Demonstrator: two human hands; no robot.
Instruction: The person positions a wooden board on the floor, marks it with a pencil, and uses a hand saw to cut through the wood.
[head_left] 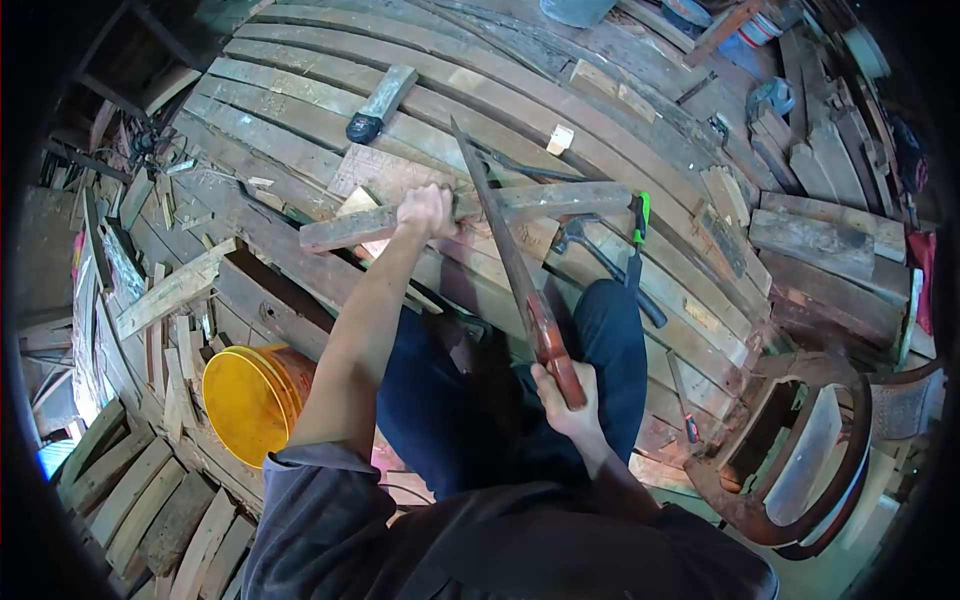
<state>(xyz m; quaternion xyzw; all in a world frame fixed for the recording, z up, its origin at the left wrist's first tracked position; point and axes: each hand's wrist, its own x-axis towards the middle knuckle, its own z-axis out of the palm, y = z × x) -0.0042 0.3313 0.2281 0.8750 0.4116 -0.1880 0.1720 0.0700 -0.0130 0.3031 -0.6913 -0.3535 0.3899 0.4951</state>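
Observation:
My left hand (427, 210) is closed around a long wooden beam (550, 203) that lies crosswise in front of my knees. In my right hand (568, 400) is the reddish-brown wooden handle of a handsaw (512, 262). Its long blade crosses over the beam, just right of my left hand, with the tip pointing away from me. A flat board (375, 172) lies behind the beam. Close to my right knee are a claw hammer (605, 258) and a tool with a green-and-black handle (641, 215).
A wood block with a black end (382, 103) lies on the slatted floor ahead. A yellow bucket (245, 405) stands at my left, near stacked timber (150, 490). To my right are a screwdriver (686, 410) and a wooden chair frame (790, 450).

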